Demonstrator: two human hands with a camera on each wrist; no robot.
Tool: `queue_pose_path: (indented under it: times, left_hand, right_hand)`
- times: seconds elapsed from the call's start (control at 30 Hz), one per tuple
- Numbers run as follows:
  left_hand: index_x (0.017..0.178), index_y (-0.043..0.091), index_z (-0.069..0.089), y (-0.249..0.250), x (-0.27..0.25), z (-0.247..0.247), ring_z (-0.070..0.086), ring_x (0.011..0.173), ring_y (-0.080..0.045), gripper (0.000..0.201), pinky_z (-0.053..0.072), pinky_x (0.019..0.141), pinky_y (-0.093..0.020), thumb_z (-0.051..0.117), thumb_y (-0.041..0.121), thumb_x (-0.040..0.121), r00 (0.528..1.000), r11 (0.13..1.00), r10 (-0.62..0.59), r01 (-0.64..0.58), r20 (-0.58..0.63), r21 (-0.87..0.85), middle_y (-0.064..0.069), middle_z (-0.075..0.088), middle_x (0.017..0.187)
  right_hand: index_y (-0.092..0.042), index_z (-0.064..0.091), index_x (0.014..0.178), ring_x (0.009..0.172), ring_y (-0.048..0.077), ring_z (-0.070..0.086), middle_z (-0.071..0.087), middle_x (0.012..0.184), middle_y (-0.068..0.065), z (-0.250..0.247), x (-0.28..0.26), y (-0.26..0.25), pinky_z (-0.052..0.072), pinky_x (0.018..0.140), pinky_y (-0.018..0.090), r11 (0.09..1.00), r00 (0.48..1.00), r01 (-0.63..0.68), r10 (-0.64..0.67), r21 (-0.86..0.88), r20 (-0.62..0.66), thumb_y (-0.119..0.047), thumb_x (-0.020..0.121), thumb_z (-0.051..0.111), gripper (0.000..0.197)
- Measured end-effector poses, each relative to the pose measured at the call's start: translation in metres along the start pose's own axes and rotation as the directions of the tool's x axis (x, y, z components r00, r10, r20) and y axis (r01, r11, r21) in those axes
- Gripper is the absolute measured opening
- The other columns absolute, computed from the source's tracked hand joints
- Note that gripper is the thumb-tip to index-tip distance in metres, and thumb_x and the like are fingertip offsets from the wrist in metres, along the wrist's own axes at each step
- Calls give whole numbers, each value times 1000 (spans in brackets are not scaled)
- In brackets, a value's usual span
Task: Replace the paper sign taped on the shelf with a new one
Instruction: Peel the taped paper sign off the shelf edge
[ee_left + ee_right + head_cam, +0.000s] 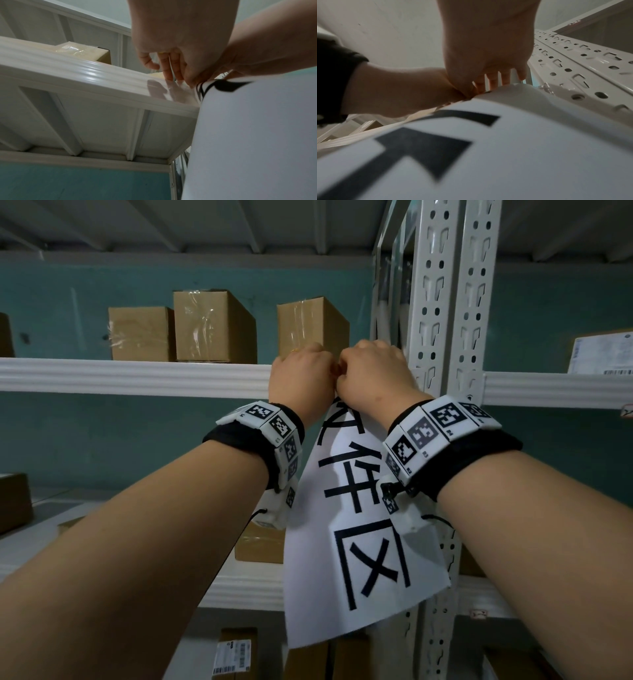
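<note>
A white paper sign (359, 542) with large black characters hangs in front of the white shelf beam (137, 376), beside the perforated upright post (435, 302). Both hands are raised to its top edge, knuckles touching. My left hand (301, 371) pinches the crumpled top of the sign (257, 135) against the beam (102, 81), fingers (169, 70) pointing down onto the beam's top. My right hand (373, 368) grips the top edge next to it, fingers (493, 79) curled over behind the sign (505, 148). The sign's bottom corner hangs loose and curls forward.
Three brown cardboard boxes (212, 326) stand on the shelf just behind the hands. A labelled box (599, 354) sits on the right bay. More boxes (260, 542) lie on the lower shelves. The teal wall closes the back.
</note>
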State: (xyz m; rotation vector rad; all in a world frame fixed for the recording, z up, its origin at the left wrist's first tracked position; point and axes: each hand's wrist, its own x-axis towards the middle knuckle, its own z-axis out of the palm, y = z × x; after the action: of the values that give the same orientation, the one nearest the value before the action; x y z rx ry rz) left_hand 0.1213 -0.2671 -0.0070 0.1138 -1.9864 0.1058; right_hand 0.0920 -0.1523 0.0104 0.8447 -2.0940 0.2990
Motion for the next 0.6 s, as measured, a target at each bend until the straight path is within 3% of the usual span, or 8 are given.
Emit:
queue_pose_path:
  times: [0.6]
  left_hand:
    - [104, 17, 67, 0, 2, -6, 58, 101, -30, 27, 42, 85, -39, 44, 20, 90, 998, 999, 14, -16, 63, 29, -5, 60, 112]
  right_hand:
    - [-14, 61, 114, 115, 32, 49, 58, 118, 11, 6, -4, 0, 36, 100, 44, 997, 999, -26, 28, 66, -24, -31, 91, 44, 33]
